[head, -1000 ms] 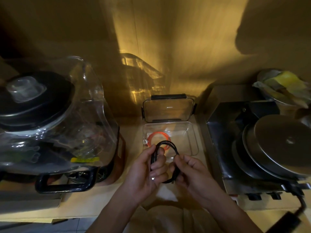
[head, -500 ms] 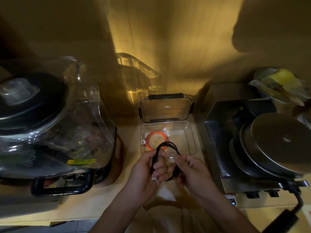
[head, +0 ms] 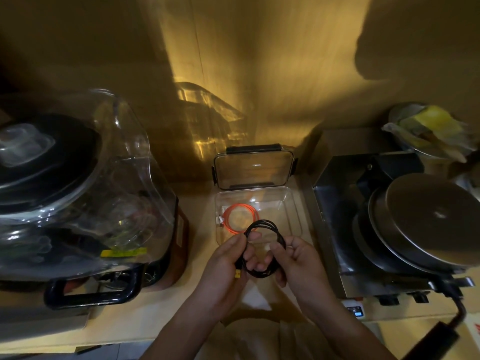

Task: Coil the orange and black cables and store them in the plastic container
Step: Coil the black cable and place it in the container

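A black cable (head: 270,226), wound into a small coil, is held just in front of the clear plastic container (head: 294,211). My left hand (head: 223,266) grips the coil's left side, with a yellow-tipped plug poking out below the fingers. My right hand (head: 298,261) pinches the coil's right side. The orange cable (head: 240,219) lies coiled on the container's floor, left of centre, a white plug at its left. The container's lid (head: 253,170) stands open, leaning back against the wall.
A large blender with a clear jug (head: 85,193) and a black handle (head: 91,292) fills the counter at the left. A steel appliance with a round metal plate (head: 428,219) stands at the right, its black cord (head: 452,305) trailing forward. A bowl of wrapped items (head: 428,128) sits behind it.
Both hands have kept hold of the black coil and spread it a little wider, my right hand shifting rightwards. The yellow-tipped plug now shows below my left fingers.
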{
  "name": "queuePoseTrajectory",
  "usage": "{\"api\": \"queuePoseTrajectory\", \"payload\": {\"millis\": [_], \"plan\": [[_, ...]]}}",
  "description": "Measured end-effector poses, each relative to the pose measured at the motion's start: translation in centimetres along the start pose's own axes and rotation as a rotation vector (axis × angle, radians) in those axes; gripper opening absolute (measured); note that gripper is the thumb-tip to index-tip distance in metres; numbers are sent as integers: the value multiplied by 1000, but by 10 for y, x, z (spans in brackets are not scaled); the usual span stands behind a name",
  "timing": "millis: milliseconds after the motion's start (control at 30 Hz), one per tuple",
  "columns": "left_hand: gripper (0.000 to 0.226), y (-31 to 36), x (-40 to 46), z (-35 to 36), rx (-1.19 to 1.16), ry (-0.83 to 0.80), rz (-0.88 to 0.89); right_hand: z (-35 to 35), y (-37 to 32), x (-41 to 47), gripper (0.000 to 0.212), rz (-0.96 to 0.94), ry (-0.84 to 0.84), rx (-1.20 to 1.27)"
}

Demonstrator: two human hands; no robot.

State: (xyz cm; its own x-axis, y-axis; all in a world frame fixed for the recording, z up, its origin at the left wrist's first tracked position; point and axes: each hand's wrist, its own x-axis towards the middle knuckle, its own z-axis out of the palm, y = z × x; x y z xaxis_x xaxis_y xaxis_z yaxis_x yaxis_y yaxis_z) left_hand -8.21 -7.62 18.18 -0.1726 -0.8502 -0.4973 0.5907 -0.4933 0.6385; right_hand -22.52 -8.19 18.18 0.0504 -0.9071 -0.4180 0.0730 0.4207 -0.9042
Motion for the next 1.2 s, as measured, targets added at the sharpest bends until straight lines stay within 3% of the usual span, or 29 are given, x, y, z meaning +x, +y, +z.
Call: {"api": "queuePoseTrajectory", "payload": {"millis": [133,567,800,900,1067,1200], "plan": [[36,-4,8,-5,71,64,-7,-2,5,5,8,4,-20,-15],[21,-13,57,-18,411,115,-69,-24,14,52,15,119,63,-77],[34,-21,112,-27,623,290,29,-32,20,99,9,131,131,-127],[24,-24,133,-28,680,363,43,-34,24,119,11,140,146,-150],[12,-36,169,-34,760,389,5,-39,52,159,28,163,237,-341],[8,-47,195,-38,841,409,11,-39,61,181,24,108,255,-600]]}}
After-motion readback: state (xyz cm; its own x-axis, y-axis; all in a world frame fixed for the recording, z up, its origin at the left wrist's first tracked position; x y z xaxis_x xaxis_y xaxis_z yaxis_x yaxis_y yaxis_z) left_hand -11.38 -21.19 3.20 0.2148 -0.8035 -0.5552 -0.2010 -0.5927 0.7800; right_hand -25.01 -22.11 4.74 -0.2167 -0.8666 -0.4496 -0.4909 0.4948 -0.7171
